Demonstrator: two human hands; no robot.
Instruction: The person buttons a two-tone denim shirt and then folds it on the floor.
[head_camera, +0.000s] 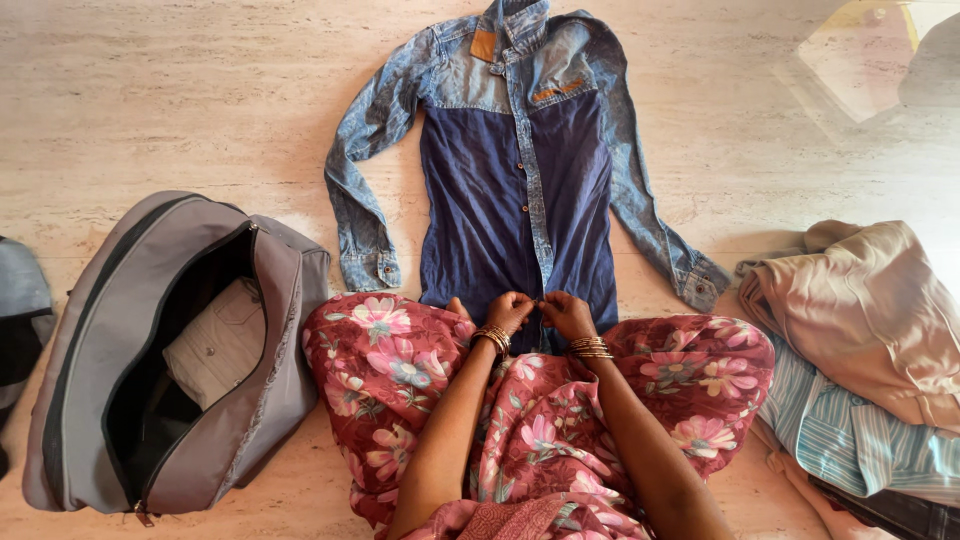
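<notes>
- My left hand (508, 311) and right hand (566, 313) sit side by side at the near hem of the denim shirt (520, 190), fingers pinched narrow on the button placket, each holding an edge of cloth.
- The shirt lies flat on the floor (150, 90), front up, collar far, sleeves spread out left and right, cuffs near my knees.
- I judge the step in hand to be fastening the lowest button; the ones farther up look already closed, though I can't be sure of each.
- The next move, I think, calls for small, close fingertip work at that same spot.
- To the left, just beside my knee, a grey bag (150, 360) stands unzipped with a folded beige garment (215, 345) inside.
- To the right lies a pile of clothes (860, 340), tan on top, striped below.
</notes>
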